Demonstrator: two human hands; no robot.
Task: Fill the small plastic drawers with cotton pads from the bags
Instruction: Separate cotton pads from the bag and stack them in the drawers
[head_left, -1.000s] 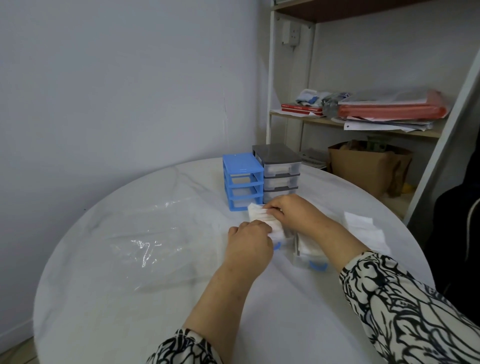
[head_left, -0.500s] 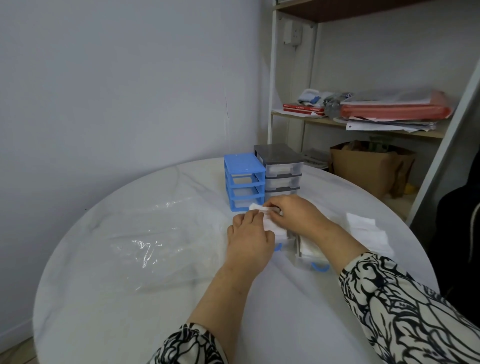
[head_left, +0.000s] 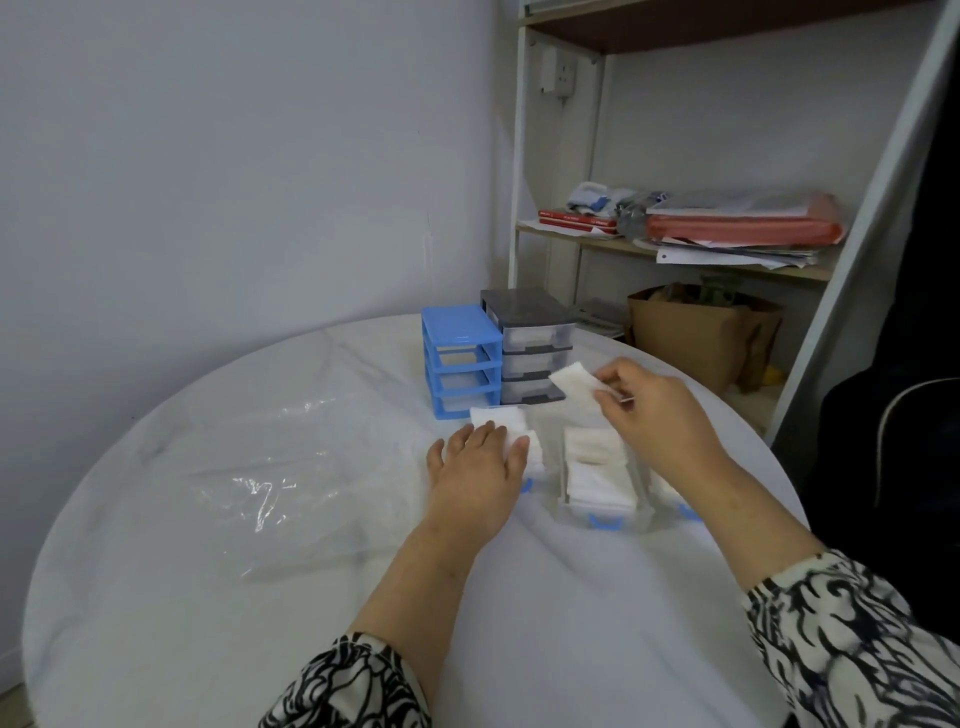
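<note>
The near edge and left side of the table (head_left: 571, 623) are left open, only a flat clear bag (head_left: 249, 483) lying there, while the far edge is blocked by the blue drawer frame (head_left: 460, 358) and grey drawer unit (head_left: 530, 348).

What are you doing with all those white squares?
A person is packing cotton pads into small clear drawers on a round table. The right hand holds one cotton pad up in the air. The left hand rests flat on a stack of pads. The middle drawer already looks full. The blue organizer stands empty.
</note>
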